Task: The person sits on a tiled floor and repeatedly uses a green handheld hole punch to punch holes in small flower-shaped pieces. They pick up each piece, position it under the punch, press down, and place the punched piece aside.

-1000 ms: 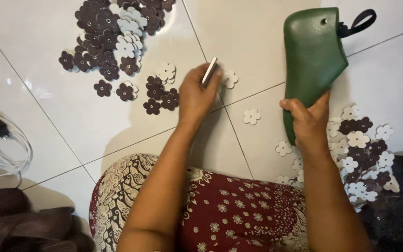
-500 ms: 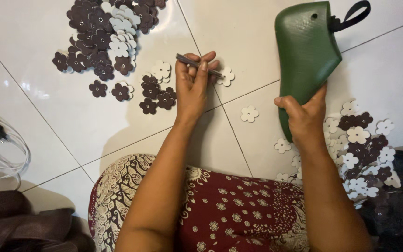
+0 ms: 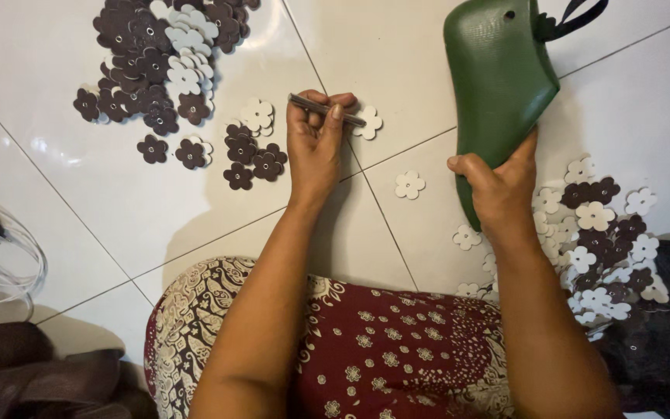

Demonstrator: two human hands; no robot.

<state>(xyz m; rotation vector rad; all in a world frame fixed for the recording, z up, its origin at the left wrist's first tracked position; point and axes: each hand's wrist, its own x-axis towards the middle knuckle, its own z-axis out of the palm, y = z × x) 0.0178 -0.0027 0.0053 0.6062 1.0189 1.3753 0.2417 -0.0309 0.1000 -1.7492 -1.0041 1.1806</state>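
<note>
Seen from above, the left hand (image 3: 316, 143) pinches a thin dark strip (image 3: 326, 110) between thumb and fingertips, just over the white tiled floor (image 3: 118, 194). The right hand (image 3: 498, 186) grips the narrow end of a green shoe last (image 3: 498, 77), tilted above the tiles. Brown and white flower-shaped cutouts (image 3: 157, 54) lie piled at upper left, with another pile (image 3: 606, 233) beside the right wrist.

Glossy floor tiles (image 3: 56, 202), matt green plastic shoe form (image 3: 498, 85)

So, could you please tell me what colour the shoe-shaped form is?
Dark green; the shoe-shaped form, held by the right hand, shows in the head view.
</note>
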